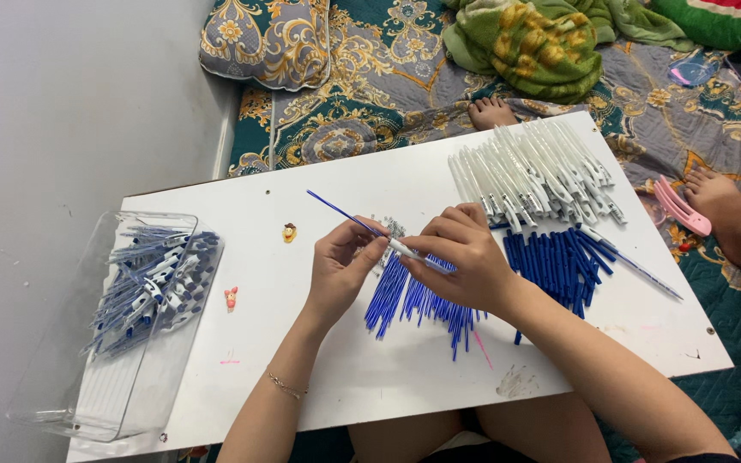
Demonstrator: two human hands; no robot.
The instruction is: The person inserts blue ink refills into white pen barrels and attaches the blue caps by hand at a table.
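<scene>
My left hand [342, 266] pinches a thin blue pen refill [340, 212] that slants up to the left. My right hand [465, 257] grips a white pen barrel [406, 250], and the refill's end meets the barrel's tip between the two hands. Under my hands lies a heap of loose blue refills [413, 300] on a white board [302, 343]. Blue pen caps [555, 266] are piled to the right of my right hand. A fan of white pen barrels [533, 176] lies at the board's far right.
A clear plastic tray [87, 386] at the left holds several assembled pens [152, 283]. Two small stickers [289, 232] mark the board. Someone's bare feet [490, 111] rest on the patterned bedspread [370, 94]. A pink hair clip [682, 208] lies to the right.
</scene>
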